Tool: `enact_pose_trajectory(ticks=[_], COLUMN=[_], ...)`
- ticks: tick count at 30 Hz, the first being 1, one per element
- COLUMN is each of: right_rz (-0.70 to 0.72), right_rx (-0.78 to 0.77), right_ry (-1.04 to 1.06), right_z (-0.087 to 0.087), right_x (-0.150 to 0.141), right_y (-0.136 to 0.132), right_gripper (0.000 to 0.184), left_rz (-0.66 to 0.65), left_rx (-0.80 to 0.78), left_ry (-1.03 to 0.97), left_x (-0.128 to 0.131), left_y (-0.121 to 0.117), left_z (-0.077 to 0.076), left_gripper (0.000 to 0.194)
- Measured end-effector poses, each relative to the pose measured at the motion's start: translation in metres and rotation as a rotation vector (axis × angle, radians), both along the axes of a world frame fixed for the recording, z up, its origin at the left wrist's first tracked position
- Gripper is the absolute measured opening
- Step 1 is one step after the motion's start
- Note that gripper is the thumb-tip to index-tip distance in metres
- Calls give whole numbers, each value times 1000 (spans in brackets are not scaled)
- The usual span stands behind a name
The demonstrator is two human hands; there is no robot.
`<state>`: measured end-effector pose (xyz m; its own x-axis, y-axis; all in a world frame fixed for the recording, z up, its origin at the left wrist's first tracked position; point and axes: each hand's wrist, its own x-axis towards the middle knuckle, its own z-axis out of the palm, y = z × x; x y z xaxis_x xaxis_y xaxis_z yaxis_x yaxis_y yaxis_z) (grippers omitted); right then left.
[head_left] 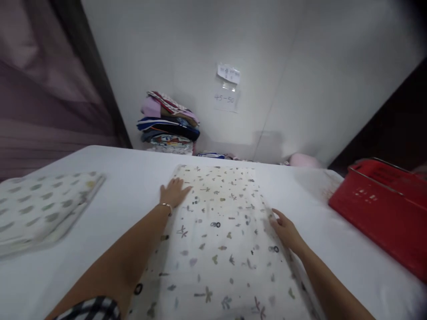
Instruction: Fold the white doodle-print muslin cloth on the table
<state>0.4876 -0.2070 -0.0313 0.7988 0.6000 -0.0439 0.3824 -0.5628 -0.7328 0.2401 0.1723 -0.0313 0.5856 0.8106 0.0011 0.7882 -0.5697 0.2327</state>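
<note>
A long white cloth (223, 231) with small printed plants and shapes lies spread across the white table in front of me. My left hand (174, 194) rests on its far left edge, fingers spread and thumb pointing inward. At the right edge, about halfway along, is my right hand (283, 226); its thumb and fingers are bent close against the cloth's border. Whether a fold of fabric is pinched there is hard to make out, as the fingertips are partly hidden and blurred. The near end of the cloth runs out of view.
To the left lies a folded cloth (46, 204) with grey-green spots. A red basket (380, 209) with metal handles stands on the right. Behind the table's far edge a stack of folded textiles (170, 124) leans by the wall, below paper labels (228, 74).
</note>
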Motion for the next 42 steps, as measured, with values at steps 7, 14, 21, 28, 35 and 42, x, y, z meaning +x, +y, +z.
enact_pose_trajectory(ticks=[7, 14, 21, 28, 35, 42], right_rz=[-5, 48, 0, 251, 432, 173], right_rx=[87, 161, 200, -20, -179, 189], right_ry=[146, 233, 316, -145, -228, 27], right_z=[2, -3, 8, 21, 32, 22], right_x=[-13, -33, -45, -92, -114, -100], right_y=[-1, -26, -65, -62, -42, -64], right_gripper=[58, 67, 68, 63, 67, 46], left_rz=[32, 80, 31, -357, -431, -348], left_rx=[10, -7, 53, -122, -510, -492], left_ry=[54, 94, 136, -169, -245, -226], left_x=[7, 10, 17, 79, 132, 151], left_y=[6, 5, 3, -123, -235, -253], left_z=[7, 11, 16, 28, 30, 32], left_gripper=[74, 78, 72, 49, 29, 28])
